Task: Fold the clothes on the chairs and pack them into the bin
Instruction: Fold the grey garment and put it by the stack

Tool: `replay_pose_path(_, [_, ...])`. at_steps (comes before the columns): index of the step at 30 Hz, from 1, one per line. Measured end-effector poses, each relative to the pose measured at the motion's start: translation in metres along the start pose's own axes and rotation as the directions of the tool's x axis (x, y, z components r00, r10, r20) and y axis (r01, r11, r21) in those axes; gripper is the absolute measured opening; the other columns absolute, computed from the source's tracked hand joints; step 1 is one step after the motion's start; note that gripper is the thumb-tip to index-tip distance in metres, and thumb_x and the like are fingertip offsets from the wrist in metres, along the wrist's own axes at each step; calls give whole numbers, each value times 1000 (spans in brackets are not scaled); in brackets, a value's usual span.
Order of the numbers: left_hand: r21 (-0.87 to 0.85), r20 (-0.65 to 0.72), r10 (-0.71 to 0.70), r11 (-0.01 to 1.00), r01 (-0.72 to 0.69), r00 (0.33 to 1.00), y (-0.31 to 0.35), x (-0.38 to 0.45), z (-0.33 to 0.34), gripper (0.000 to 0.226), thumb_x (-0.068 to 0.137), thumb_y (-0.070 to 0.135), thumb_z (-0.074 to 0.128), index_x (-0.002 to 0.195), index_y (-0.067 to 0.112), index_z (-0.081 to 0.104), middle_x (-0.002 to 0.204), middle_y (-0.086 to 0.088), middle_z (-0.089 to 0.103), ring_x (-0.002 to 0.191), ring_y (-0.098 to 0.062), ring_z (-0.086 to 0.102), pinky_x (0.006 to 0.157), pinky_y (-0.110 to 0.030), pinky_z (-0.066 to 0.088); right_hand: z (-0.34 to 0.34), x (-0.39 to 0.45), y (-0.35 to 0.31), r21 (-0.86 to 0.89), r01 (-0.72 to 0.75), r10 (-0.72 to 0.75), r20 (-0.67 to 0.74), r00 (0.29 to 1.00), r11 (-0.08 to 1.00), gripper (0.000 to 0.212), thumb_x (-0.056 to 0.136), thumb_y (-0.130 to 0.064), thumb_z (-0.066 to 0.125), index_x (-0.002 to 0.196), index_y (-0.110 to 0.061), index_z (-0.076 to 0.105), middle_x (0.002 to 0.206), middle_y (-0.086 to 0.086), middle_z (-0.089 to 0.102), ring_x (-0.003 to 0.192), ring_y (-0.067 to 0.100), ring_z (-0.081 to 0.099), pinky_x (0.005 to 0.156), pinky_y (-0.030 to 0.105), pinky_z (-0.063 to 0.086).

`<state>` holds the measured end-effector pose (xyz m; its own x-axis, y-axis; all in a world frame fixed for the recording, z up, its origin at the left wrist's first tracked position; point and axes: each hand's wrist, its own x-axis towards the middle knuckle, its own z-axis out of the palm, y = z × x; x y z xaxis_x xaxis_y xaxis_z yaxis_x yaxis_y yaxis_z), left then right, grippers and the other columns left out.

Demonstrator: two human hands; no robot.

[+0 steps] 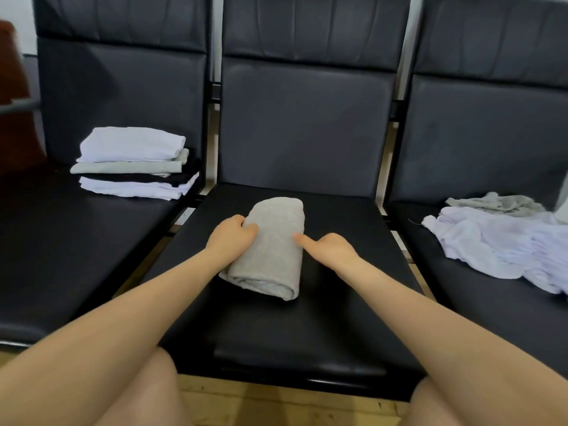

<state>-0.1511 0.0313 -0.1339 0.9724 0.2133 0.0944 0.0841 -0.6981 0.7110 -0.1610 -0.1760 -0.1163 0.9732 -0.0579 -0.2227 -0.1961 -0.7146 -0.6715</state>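
A folded grey garment (272, 250) lies on the middle black chair seat (322, 318). My left hand (232, 235) grips its left edge with curled fingers. My right hand (330, 247) rests at its right edge, thumb touching the cloth, fingers tucked beside or under it. On the left chair seat (61, 247) stands a neat stack of folded clothes (135, 162), white, grey and black. Unfolded white clothes (498, 244) and a crumpled grey garment (498, 203) lie on the right chair seat (491, 309). No bin is in view.
Three black padded chairs stand side by side with tall backrests. A brown wooden object (15, 96) is at the far left. My knees (147, 392) are at the bottom, over a wooden floor (276, 404).
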Motion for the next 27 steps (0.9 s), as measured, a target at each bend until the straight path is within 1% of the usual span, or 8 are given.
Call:
replay_pose_path(5, [286, 43, -30, 958, 16, 999, -21, -1, -7, 31, 92, 41, 48, 102, 15, 60, 101, -4, 53, 101, -27, 50, 79, -33, 40, 29, -5, -21, 43, 127, -131, 95, 987, 991, 53, 75, -50, 72, 111, -13, 61, 110, 1, 64, 101, 20, 62, 83, 36, 53])
replay_pose_path(7, [193, 46, -26, 981, 17, 999, -19, -6, -10, 32, 93, 43, 49, 88, 15, 62, 89, -3, 59, 89, -22, 54, 74, -32, 42, 27, -9, -29, 307, 160, -203, 112, 973, 938, 37, 81, -28, 69, 113, -11, 62, 116, 6, 64, 103, 21, 62, 92, 42, 53])
replay_pose_path(9, [-154, 88, -124, 979, 137, 988, -10, -15, -14, 41, 92, 51, 49, 76, 14, 59, 81, -2, 61, 78, -18, 58, 68, -27, 45, 15, -14, -36, 436, 184, -251, 100, 963, 881, 31, 82, -20, 62, 112, -13, 61, 115, 8, 64, 103, 22, 61, 93, 43, 51])
replay_pose_path(12, [-647, 369, -195, 648, 402, 909, 6, -26, -17, 48, 84, 64, 53, 97, 19, 64, 100, -5, 70, 91, -19, 67, 65, -28, 55, -7, -20, -38, 491, 238, -326, 102, 940, 838, 32, 80, -16, 60, 112, -15, 62, 111, 9, 65, 103, 25, 62, 92, 44, 50])
replay_pose_path(16, [-746, 630, -8, 274, 607, 777, 20, -36, -21, 63, 67, 65, 71, 118, 26, 64, 117, -7, 69, 104, -28, 67, 77, -43, 56, -28, -24, -32, 621, 178, -410, 254, 876, 764, 46, 69, -19, 64, 115, -18, 65, 114, 8, 68, 105, 26, 65, 90, 42, 50])
replay_pose_path(19, [-825, 549, 3, 159, 542, 836, 27, -35, -23, 54, 76, 52, 70, 120, 21, 64, 115, -11, 69, 102, -30, 68, 78, -45, 56, -33, -19, -30, 643, 86, -385, 342, 857, 761, 51, 64, -24, 69, 115, -22, 68, 117, 8, 69, 108, 28, 65, 94, 45, 50])
replay_pose_path(23, [-941, 334, -39, 43, 336, 942, 29, -31, -33, 30, 90, 37, 60, 113, 17, 65, 104, -9, 73, 95, -25, 71, 76, -42, 54, -21, -10, -24, 606, -52, -257, 412, 874, 794, 48, 68, -33, 81, 109, -12, 67, 103, 7, 74, 94, 23, 72, 73, 35, 57])
replay_pose_path(27, [-983, 136, -190, 96, 157, 972, 18, -24, -54, 29, 89, 36, 62, 112, 18, 63, 108, -4, 72, 99, -22, 68, 84, -41, 54, 5, -9, -24, 404, -60, -196, 562, 804, 913, 51, 67, -33, 83, 112, -16, 65, 94, -3, 75, 83, 9, 72, 68, 25, 54])
